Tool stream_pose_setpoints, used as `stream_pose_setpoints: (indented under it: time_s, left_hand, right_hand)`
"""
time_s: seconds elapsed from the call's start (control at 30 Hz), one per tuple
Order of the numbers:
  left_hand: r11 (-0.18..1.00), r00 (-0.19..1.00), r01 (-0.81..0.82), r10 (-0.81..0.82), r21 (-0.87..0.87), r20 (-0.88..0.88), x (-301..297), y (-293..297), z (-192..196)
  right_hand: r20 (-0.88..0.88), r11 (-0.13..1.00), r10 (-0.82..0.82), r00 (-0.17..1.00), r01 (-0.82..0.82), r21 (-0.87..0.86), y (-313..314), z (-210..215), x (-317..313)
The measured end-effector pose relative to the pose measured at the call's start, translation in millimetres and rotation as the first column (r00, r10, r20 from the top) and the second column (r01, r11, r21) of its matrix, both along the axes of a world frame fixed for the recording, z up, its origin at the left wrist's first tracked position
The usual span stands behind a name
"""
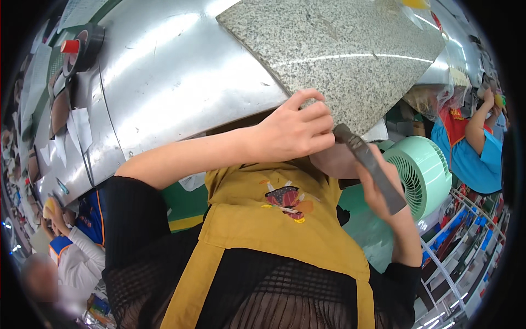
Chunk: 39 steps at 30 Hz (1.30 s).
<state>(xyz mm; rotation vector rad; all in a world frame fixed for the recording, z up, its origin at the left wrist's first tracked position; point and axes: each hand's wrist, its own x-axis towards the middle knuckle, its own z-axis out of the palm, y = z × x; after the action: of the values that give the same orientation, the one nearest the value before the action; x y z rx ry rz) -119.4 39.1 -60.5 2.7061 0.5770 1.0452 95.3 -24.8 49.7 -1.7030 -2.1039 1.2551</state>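
My left hand [296,129] is curled at the near corner of a speckled granite slab [339,49], its fingers closed on the upper end of a flat dark grey bar [372,167]. The bar slants down to the right. My right hand [383,189] wraps around it from behind, lower down, thumb side partly hidden by it. Both hands sit just off the slab's edge, above my yellow apron [274,214] and black mesh top.
The slab lies on a shiny steel table [164,82] with tape rolls [82,46] and papers at its left end. A mint green fan [424,175] stands right of my hands. A person in blue and red [466,148] works at the right, another [76,252] at lower left.
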Motion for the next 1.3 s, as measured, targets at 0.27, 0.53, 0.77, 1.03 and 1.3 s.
stream_pose_setpoints:
  time_s: [0.27, 0.53, 0.77, 1.03, 1.3]
  left_hand:
    - [0.992, 0.997, -0.065, 0.069, -0.105, 0.032, 0.2, -4.2, -3.5]
    - [0.971, 0.988, -0.150, 0.143, -0.184, -0.051, 2.2, -7.6, 4.2]
    - [0.977, 0.993, -0.113, 0.117, -0.183, 0.011, 33.9, -6.3, 9.5]
    - [0.977, 0.998, -0.068, 0.066, -0.200, -0.014, 27.0, -0.9, 4.8]
    - [0.997, 1.000, 0.028, -0.028, 0.066, -0.007, 23.6, 3.0, 2.1]
  right_hand:
    - [-0.080, 0.991, -0.133, 0.988, 0.133, -0.002, -6.2, 2.0, 4.3]
    - [-0.122, 0.991, -0.086, 0.989, 0.098, 0.095, -5.3, -7.7, -0.5]
    - [-0.071, 0.972, -0.236, 0.969, 0.235, -0.023, -19.5, -7.4, 32.5]
    - [-0.104, 0.971, -0.207, 0.973, 0.217, 0.097, -18.1, -6.2, 20.2]
    - [-0.008, 0.992, -0.090, 0.996, 0.090, 0.088, -11.0, 3.9, 20.8]
